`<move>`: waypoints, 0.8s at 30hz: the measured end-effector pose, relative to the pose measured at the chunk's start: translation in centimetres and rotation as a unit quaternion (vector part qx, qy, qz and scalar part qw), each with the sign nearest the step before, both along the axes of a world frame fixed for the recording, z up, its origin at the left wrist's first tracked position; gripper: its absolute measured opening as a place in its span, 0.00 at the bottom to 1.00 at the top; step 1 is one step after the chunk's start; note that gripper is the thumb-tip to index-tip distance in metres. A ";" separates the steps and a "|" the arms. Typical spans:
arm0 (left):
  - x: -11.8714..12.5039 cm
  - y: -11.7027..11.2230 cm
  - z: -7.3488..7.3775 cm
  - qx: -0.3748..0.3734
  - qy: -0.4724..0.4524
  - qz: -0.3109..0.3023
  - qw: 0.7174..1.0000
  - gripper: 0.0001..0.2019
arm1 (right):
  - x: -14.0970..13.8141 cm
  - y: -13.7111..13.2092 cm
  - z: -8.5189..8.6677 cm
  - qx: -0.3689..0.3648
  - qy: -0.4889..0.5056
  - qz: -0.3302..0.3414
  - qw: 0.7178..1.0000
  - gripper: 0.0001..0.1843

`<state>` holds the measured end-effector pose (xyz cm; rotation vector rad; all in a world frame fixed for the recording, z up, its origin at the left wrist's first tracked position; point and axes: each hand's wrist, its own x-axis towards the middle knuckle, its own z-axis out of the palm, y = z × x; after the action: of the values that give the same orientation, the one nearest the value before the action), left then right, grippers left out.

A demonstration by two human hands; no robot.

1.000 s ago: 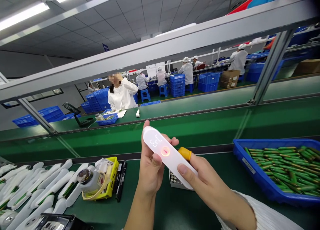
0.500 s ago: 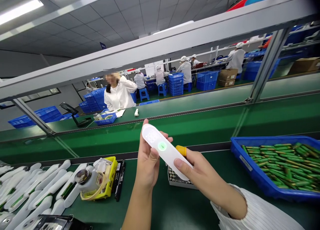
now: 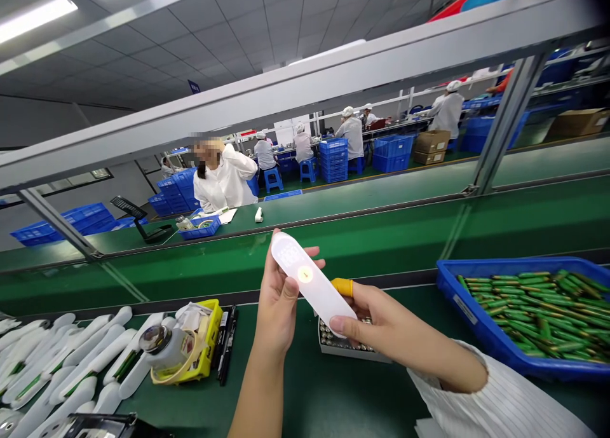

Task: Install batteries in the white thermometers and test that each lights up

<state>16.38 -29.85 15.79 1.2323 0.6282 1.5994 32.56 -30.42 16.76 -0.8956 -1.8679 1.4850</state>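
A white, rounded forehead thermometer (image 3: 317, 292) is held at a slant between both hands, its round button glowing pale yellow and faint digits lit near the top end. My left hand (image 3: 279, 301) closes around the upper end, thumb along the edge beside the button. Lower down, my right hand (image 3: 366, 311) grips the other end with its thumb on the front; a yellow finger cot (image 3: 342, 287) covers one finger. Partly hidden below the thermometer is a box of batteries (image 3: 352, 355) on the green bench.
A blue tray (image 3: 471, 327) of green circuit boards stands at right. On the left lie several white housings (image 3: 90, 355), a yellow basket (image 3: 210, 352) with a bottle, and black pens (image 3: 227, 346). Beyond the green partition (image 3: 381, 234), a person in white (image 3: 226, 180) is at another bench.
The button's glow has gone from green to pale yellow, and the display looks brighter. My right hand and the thermometer's lower end have shifted slightly left.
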 end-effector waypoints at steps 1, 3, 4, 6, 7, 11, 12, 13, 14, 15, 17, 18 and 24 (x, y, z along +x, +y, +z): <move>-0.1 0.3 -0.3 -0.011 0.019 -0.006 1.000 0.42 | 0.1 0.3 -0.1 -0.038 0.039 0.018 0.998 0.21; -0.4 1.0 -0.9 -0.046 0.077 0.001 0.996 0.41 | 0.6 1.3 -0.4 -0.096 0.109 0.031 0.989 0.23; -0.6 1.3 -1.1 -0.065 0.124 0.014 0.990 0.40 | 1.1 2.0 -0.7 -0.105 0.130 0.013 0.986 0.24; -0.7 1.7 -1.4 -0.091 0.259 0.047 0.960 0.31 | 2.4 3.9 -1.5 -0.072 0.106 -0.102 0.986 0.27; -0.7 1.7 -1.5 -0.094 0.337 0.055 0.935 0.24 | 3.3 5.1 -2.1 -0.046 0.064 -0.181 0.980 0.27; -0.2 1.2 -1.7 -0.082 0.569 -0.020 0.818 0.11 | 7.7 9.7 -6.1 -0.004 -0.142 -0.413 0.900 0.16; 0.1 1.1 -1.9 -0.084 0.600 -0.053 0.794 0.11 | 8.6 10.5 -7.3 -0.008 -0.179 -0.440 0.880 0.13; 0.3 1.0 -2.1 -0.088 0.625 -0.081 0.771 0.11 | 9.4 11.2 -8.4 -0.009 -0.216 -0.460 0.861 0.10; 0.6 0.9 -2.4 -0.092 0.647 -0.098 0.751 0.11 | 10.0 11.6 -9.5 -0.007 -0.246 -0.472 0.846 0.09; 0.8 0.9 -2.6 -0.093 0.666 -0.102 0.733 0.11 | 10.3 11.9 -10.3 -0.005 -0.267 -0.476 0.838 0.07; 1.4 0.9 -3.0 -0.092 0.700 -0.081 0.703 0.13 | 10.2 12.1 -11.3 0.003 -0.280 -0.466 0.839 0.04; 1.7 1.0 -3.2 -0.090 0.716 -0.063 0.690 0.15 | 10.0 12.1 -11.6 0.008 -0.273 -0.455 0.848 0.04; 2.8 3.2 -3.7 -0.096 0.758 -0.046 0.643 0.17 | 11.1 14.6 -12.4 0.090 -0.200 -0.381 0.898 0.05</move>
<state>19.18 -26.66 12.06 2.2117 1.6197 -0.0234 43.68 -15.83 4.37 -1.6826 -1.5686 0.6663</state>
